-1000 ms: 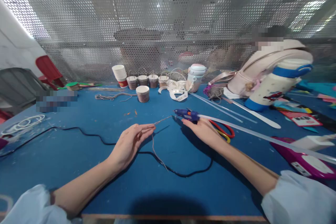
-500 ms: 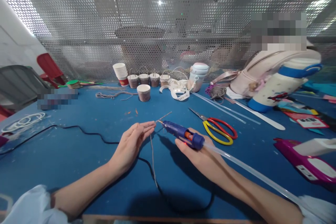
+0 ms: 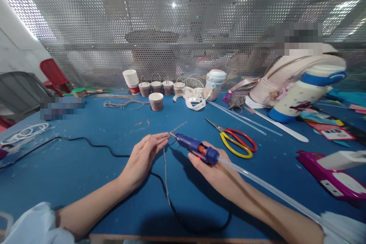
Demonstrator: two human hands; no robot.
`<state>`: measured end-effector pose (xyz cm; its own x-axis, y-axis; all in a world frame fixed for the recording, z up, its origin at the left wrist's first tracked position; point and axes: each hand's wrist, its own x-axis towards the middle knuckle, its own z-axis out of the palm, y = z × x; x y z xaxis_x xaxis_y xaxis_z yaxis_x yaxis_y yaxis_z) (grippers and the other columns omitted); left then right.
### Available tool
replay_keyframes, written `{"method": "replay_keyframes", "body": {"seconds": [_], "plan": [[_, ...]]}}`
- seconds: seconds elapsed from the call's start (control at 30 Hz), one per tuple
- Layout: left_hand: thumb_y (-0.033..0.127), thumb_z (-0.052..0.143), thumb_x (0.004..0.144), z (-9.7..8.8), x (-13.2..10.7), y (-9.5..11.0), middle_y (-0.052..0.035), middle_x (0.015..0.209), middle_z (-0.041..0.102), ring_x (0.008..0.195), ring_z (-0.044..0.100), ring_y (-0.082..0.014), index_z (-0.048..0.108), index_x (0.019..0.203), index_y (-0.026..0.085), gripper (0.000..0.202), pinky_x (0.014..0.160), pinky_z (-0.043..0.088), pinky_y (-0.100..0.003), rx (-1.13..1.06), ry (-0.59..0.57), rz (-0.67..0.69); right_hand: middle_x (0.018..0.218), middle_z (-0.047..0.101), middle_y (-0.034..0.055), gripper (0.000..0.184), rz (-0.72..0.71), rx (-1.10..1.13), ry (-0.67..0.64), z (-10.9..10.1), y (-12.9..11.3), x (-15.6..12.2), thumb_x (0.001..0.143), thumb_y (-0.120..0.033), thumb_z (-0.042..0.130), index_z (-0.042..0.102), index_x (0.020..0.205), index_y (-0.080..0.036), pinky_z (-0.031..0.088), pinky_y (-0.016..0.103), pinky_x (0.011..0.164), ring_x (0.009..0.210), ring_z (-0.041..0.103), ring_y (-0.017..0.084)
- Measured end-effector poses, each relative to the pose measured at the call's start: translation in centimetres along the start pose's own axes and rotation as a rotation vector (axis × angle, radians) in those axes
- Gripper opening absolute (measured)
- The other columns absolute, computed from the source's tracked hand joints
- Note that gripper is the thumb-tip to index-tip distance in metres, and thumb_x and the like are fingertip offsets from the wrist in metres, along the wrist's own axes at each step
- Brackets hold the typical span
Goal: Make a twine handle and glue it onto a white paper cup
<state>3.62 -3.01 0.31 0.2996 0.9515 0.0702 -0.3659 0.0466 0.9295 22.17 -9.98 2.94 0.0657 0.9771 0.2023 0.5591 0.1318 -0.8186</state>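
Observation:
My left hand (image 3: 147, 154) is closed, pinching a thin grey cord (image 3: 165, 175). One end of the cord sticks out past the fingertips to the upper right, and the other hangs down toward me. My right hand (image 3: 219, 171) wraps around a blue hot glue gun (image 3: 190, 143) with a small red light lit. Its nozzle meets the cord just beyond my left fingertips. A long clear glue stick (image 3: 263, 177) runs out of the gun's back, over my right forearm. Scissors (image 3: 236, 141) with red and yellow handles lie open to the right of the gun.
A cord-wrapped paper cup (image 3: 156, 103) stands mid-table, with several more behind it near a cup stack (image 3: 131, 80). A black cable (image 3: 94, 145) crosses under my left arm. At right are a water bottle (image 3: 305, 93), a bag (image 3: 264, 87) and a magenta power strip (image 3: 328, 175).
The glue gun has shifted slightly left along with my right hand, its tip now closer to my left fingertips. My left hand stays in place, pinching the cord.

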Motion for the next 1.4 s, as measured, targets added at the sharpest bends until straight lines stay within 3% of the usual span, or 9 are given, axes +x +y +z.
{"method": "replay_keyframes", "body": {"seconds": [0.57,0.83,1.17,1.4], "plan": [[0.033,0.064,0.082,0.2,0.1,-0.2,-0.0087,0.107,0.072,0.112,0.061,-0.0249,0.071,0.08,0.018,0.016,0.109,0.041,-0.039,-0.05,-0.014,0.007,0.054,0.045,-0.006,0.023,-0.048,-0.016,-0.017,0.4,-0.2,-0.2,0.082,-0.036,0.054,0.047,0.067,-0.021,0.033,0.024,0.051,0.049,0.037,0.01],[0.037,0.06,0.084,0.0,0.0,0.0,-0.0111,0.113,0.07,0.117,0.059,-0.0245,0.071,0.087,0.016,0.024,0.109,0.04,-0.04,0.006,-0.004,-0.002,0.06,0.049,-0.0035,0.028,0.053,0.008,0.047,0.2,1.1,0.3,0.083,-0.045,0.054,0.051,0.07,-0.02,0.036,0.025,0.055,0.055,0.041,0.012],[0.034,0.055,0.088,0.0,-0.1,0.0,-0.0112,0.115,0.069,0.117,0.059,-0.0229,0.069,0.089,0.015,0.023,0.109,0.04,-0.038,0.005,-0.037,0.0,0.057,0.045,-0.0049,0.027,0.033,0.042,0.006,0.3,0.4,0.1,0.082,-0.042,0.055,0.049,0.068,-0.02,0.033,0.024,0.051,0.053,0.036,0.011],[0.035,0.056,0.087,0.0,-0.1,0.0,-0.0103,0.115,0.069,0.118,0.058,-0.0232,0.069,0.089,0.017,0.022,0.109,0.04,-0.039,0.004,-0.03,-0.003,0.058,0.045,-0.0042,0.029,0.035,0.027,0.059,0.2,0.8,0.2,0.083,-0.043,0.056,0.049,0.068,-0.02,0.035,0.024,0.051,0.053,0.038,0.011]]}}
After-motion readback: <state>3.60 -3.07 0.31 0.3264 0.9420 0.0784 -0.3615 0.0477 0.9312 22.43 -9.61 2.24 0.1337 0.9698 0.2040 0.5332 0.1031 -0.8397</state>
